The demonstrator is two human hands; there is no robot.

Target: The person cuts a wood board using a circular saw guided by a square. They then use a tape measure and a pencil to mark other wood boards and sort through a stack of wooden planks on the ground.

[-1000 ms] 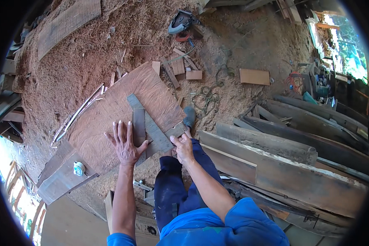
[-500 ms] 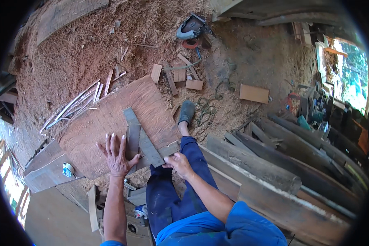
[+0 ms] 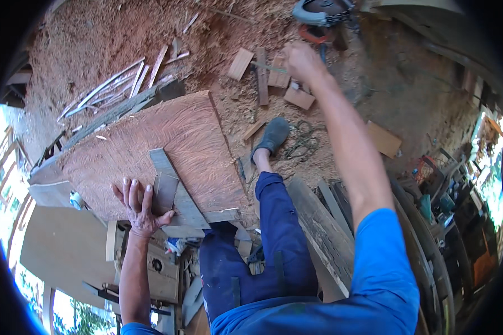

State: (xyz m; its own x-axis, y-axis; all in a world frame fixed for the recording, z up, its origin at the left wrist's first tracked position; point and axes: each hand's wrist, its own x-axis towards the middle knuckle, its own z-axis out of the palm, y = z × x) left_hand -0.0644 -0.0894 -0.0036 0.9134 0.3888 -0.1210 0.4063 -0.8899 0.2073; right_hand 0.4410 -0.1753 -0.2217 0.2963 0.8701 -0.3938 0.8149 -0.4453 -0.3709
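My left hand (image 3: 141, 204) lies spread on a worn plywood board (image 3: 153, 123), its thumb against a short grey wood piece (image 3: 165, 187). A longer grey slat (image 3: 187, 204) crosses diagonally beside it, meeting another strip (image 3: 221, 215) at the board's near edge. My right hand (image 3: 299, 62) is raised at upper centre, fingers curled, just below a circular saw (image 3: 321, 17) with a red part, over small wood offcuts (image 3: 240, 63); what it holds, if anything, is hidden. A white-and-teal tape measure (image 3: 76, 200) rests left of the board.
Long weathered planks (image 3: 318, 240) lean at lower right. Thin split strips (image 3: 112, 84) lie on the shavings beyond the board. A tangled green cord (image 3: 299, 139) is beside my shod foot (image 3: 274, 137). Tools and clutter (image 3: 441, 212) fill the far right.
My right hand has left the strip at the board's near edge and reached forward and right toward the saw. My left hand stays spread on the board. The view has turned.
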